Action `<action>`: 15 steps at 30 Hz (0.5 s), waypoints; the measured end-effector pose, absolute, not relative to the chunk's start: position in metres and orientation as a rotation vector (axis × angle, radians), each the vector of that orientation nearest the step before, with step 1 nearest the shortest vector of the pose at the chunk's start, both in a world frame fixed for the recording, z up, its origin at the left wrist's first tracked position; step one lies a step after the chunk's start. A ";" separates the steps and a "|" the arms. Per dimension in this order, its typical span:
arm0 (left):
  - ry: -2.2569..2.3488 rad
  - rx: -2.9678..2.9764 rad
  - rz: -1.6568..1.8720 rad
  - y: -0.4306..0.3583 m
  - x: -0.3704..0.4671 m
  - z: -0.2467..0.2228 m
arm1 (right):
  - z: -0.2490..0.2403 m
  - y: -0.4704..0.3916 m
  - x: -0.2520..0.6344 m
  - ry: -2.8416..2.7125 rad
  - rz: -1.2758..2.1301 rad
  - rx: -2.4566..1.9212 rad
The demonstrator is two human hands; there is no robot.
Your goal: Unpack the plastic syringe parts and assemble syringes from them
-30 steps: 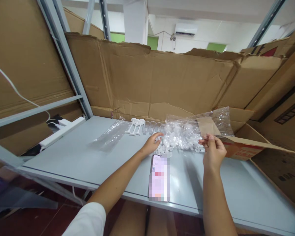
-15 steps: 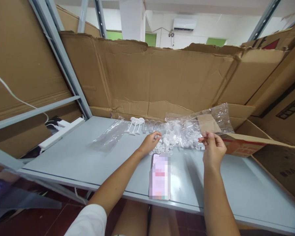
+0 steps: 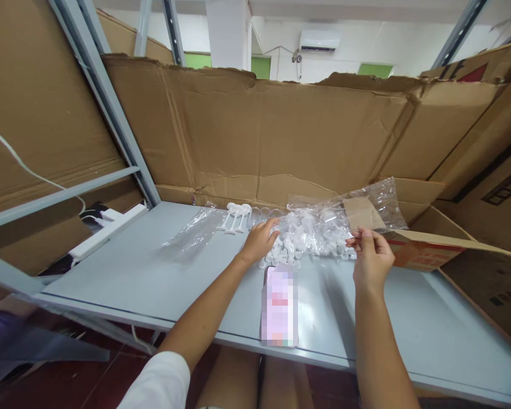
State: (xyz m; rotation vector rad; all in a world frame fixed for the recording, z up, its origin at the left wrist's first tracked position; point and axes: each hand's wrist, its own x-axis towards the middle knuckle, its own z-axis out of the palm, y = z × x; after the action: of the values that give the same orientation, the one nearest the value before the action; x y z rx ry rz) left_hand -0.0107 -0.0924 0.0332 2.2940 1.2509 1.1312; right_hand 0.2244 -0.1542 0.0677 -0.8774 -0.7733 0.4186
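My left hand (image 3: 259, 243) reaches over the left edge of a pile of small white plastic caps (image 3: 283, 253). Its thumb is apart from the fingers, and nothing shows between them. Just beyond its fingertips stand clear plastic cups (image 3: 264, 214) in a row. Several white long-stemmed plastic pieces (image 3: 237, 218) lie left of the cups. My right hand (image 3: 372, 255) is raised at the pile's right side, its thumb and fingertips pinched together. Whatever is in that pinch is too small to make out. A clear plastic bag (image 3: 313, 230) of white parts lies between the hands.
A phone (image 3: 279, 307) lies at the table's front. An empty-looking clear bag (image 3: 196, 230) lies left; another clear bag (image 3: 389, 199) with a brown card lies at the back. An open cardboard box (image 3: 426, 255) stands right. A power strip (image 3: 106, 230) lies left, before a cardboard wall (image 3: 281, 136).
My left hand has moved a little farther forward, toward the cups, and its thumb and fingers have spread. The right hand keeps its pinch in nearly the same place.
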 end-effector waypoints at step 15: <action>1.150 1.728 1.356 -0.068 -0.031 0.013 | 0.064 -0.152 0.226 -0.754 0.490 -0.903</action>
State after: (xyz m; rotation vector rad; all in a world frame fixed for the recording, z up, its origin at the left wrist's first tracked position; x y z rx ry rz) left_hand -0.0309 -0.0681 0.0127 1.7279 1.1504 1.3559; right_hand 0.2261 -0.1520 0.0639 -0.9027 -0.7542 0.4901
